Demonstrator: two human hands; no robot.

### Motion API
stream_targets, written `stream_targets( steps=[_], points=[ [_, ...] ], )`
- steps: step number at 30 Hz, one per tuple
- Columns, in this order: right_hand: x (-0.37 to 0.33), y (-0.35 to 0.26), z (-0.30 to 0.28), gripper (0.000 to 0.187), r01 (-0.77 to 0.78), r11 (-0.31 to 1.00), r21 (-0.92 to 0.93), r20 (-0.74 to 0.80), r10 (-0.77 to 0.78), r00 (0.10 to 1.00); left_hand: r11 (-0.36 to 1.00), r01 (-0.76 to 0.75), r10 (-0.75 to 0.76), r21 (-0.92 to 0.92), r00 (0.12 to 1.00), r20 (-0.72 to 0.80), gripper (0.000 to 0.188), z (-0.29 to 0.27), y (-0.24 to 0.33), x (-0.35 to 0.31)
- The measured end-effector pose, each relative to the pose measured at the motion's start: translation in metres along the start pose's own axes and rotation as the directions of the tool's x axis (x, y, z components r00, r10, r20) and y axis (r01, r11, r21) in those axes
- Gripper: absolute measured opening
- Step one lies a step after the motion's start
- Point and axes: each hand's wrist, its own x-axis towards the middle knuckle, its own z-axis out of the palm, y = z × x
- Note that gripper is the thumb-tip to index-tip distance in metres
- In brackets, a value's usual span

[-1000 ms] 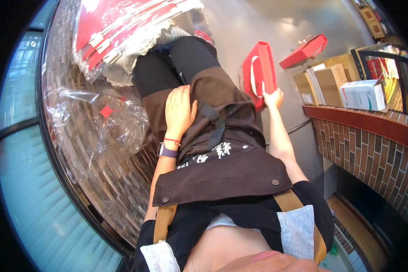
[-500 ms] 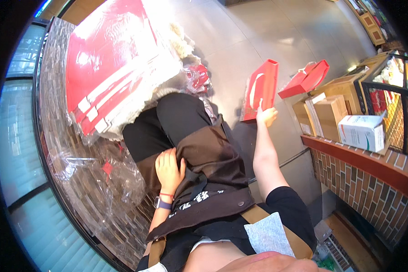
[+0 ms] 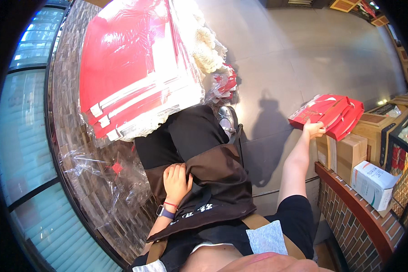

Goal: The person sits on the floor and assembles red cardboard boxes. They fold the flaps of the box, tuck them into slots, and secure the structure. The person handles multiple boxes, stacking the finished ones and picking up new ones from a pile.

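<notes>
Out to the right, my right hand [image 3: 316, 130] is closed on the near edge of a red paper bag [image 3: 309, 111] with a pale handle. That bag lies against another red bag [image 3: 349, 120], and the border between them is hard to make out. My left hand [image 3: 177, 182] lies flat on the dark apron [image 3: 217, 165] over my lap, fingers stretched out and holding nothing. Ahead on the left is a big stack of flat red bags [image 3: 122, 54], wrapped in shiny clear plastic, with white strips along its near side.
Crumpled clear plastic [image 3: 118, 181] lies on the wood-patterned surface to the left. Beside the stack are cream knitted fabric [image 3: 208, 50] and a small red bundle in plastic [image 3: 224, 84]. At right, cardboard boxes [image 3: 351, 152] and a white box [image 3: 371, 183] stand on a brick ledge [image 3: 349, 204].
My right hand has carried the red bag rightward, from standing apart to lying against the other red bag. My left hand stays on my lap. The view has shifted.
</notes>
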Motion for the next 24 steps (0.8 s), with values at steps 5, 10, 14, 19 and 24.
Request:
stream_targets(
  steps=[5, 10, 14, 19, 24],
  points=[
    [-0.013, 0.019, 0.010, 0.057, 0.059, 0.990, -0.129, 0.002, -0.059, 0.998, 0.999, -0.045, 0.045, -0.022, 0.999, 0.003, 0.042, 0.005, -0.006, 0.002],
    [-0.011, 0.029, -0.016, 0.064, 0.205, 0.965, -0.161, -0.015, -0.210, 0.978, 0.998, -0.062, 0.062, -0.028, 0.998, -0.028, 0.040, 0.005, -0.007, -0.003],
    [-0.002, 0.036, -0.027, 0.076, 0.334, 0.911, -0.242, 0.147, -0.306, 0.941, 0.995, -0.064, 0.061, -0.077, 0.997, -0.045, 0.040, 0.007, -0.008, -0.011],
    [-0.005, 0.025, -0.047, 0.085, 0.302, 0.902, -0.307, 0.394, -0.169, 0.904, 0.992, -0.110, 0.103, -0.054, 0.987, -0.121, 0.038, 0.010, -0.013, -0.022],
    [-0.017, 0.016, -0.069, 0.086, 0.356, 0.884, -0.304, 0.513, -0.163, 0.843, 0.991, -0.110, 0.098, -0.079, 0.984, -0.149, 0.036, 0.010, -0.015, -0.030]
  ],
)
